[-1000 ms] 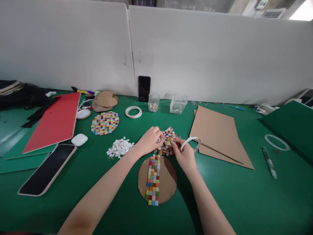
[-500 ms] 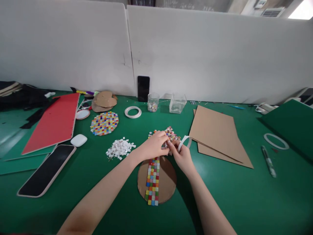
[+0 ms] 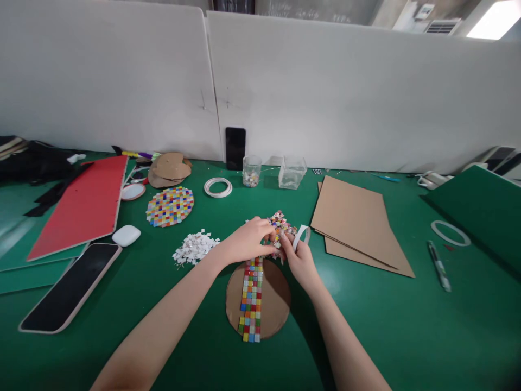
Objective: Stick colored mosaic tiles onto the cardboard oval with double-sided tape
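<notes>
My left hand [image 3: 253,239] hovers at the near side of a pile of small coloured mosaic tiles [image 3: 280,221], its thumb and curled fingers apart with nothing visible between them. Close by on the right, my right hand [image 3: 300,260] grips a narrow roll of white tape [image 3: 302,237]; whether its fingertips also pinch a tile is unclear. Below both hands lies a round cardboard disc [image 3: 277,304]. A band of coloured tiles [image 3: 251,296] runs down it, left of centre, and its upper end lies near my left hand.
Left of my hands is a heap of white scraps [image 3: 194,248], with a tile-covered disc [image 3: 170,207] behind. A phone [image 3: 71,288] lies at left. A glass cup [image 3: 251,171] and clear box [image 3: 292,172] stand at the back. Cardboard sheets [image 3: 354,222] and a pen [image 3: 438,266] lie right.
My left hand's fingers have parted and drawn slightly away from my right hand. The tape roll stays in my right hand. The whole view has shifted slightly.
</notes>
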`<control>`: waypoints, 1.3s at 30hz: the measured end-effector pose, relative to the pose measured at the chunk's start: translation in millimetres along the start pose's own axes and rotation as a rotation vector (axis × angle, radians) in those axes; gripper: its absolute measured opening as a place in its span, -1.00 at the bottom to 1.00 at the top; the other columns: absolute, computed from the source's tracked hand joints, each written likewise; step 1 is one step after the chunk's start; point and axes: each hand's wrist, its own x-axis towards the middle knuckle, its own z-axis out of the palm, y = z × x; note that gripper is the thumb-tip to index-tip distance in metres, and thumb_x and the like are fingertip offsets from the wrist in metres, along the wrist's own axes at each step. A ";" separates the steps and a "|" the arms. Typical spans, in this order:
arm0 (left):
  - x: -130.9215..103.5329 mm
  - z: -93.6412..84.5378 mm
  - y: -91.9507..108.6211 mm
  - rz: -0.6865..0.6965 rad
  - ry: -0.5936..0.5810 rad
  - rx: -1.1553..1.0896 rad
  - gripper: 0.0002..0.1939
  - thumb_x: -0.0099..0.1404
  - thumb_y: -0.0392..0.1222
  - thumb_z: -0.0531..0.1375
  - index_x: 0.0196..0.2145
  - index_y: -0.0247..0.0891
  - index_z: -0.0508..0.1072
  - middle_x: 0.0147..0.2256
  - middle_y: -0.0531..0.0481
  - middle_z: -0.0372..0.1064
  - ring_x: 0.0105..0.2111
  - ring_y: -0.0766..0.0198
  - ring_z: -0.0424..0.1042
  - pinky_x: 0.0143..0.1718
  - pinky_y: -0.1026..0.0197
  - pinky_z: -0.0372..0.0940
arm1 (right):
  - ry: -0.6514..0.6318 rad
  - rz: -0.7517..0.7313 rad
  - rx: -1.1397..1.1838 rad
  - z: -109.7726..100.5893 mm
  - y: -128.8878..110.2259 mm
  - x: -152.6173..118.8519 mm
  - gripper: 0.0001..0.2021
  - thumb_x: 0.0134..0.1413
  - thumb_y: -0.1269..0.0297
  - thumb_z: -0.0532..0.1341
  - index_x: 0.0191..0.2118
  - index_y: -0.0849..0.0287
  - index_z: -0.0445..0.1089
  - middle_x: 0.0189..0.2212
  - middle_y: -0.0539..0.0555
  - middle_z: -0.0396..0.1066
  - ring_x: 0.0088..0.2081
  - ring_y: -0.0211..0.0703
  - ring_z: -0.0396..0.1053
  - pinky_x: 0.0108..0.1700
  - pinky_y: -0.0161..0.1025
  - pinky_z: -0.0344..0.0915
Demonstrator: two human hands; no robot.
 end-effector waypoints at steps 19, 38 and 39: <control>-0.4 -3.6 -0.1 0.095 -0.088 -0.081 -0.76 0.32 -0.13 0.00 -0.35 -0.26 0.40 -0.39 0.02 0.30 -0.35 0.25 0.25 -0.27 0.20 0.10 | -0.037 0.072 0.137 -1.8 -7.4 -2.4 -0.55 0.10 -0.11 0.01 -0.60 0.14 0.14 -0.78 -0.12 0.08 -0.72 -0.35 0.04 -0.65 -0.36 -0.02; 0.3 -2.6 -2.4 -0.027 -0.146 -0.397 -0.60 0.35 -0.14 -0.13 -0.56 -0.28 0.28 -0.50 0.04 0.29 -0.47 0.34 0.27 -0.38 0.28 0.12 | -0.185 0.197 0.377 -5.1 -23.2 -9.7 -0.50 0.05 -0.19 -0.02 -0.53 0.18 0.29 -0.69 -0.05 0.18 -0.65 -0.32 0.09 -0.60 -0.35 0.03; 0.2 -1.8 -2.4 -0.043 -0.148 -0.406 -0.60 0.36 -0.13 -0.14 -0.56 -0.28 0.27 -0.50 0.04 0.29 -0.46 0.33 0.27 -0.37 0.28 0.12 | -0.181 0.200 0.381 -4.8 -23.5 -9.8 -0.50 0.05 -0.19 -0.02 -0.53 0.18 0.29 -0.69 -0.05 0.18 -0.65 -0.32 0.09 -0.60 -0.35 0.03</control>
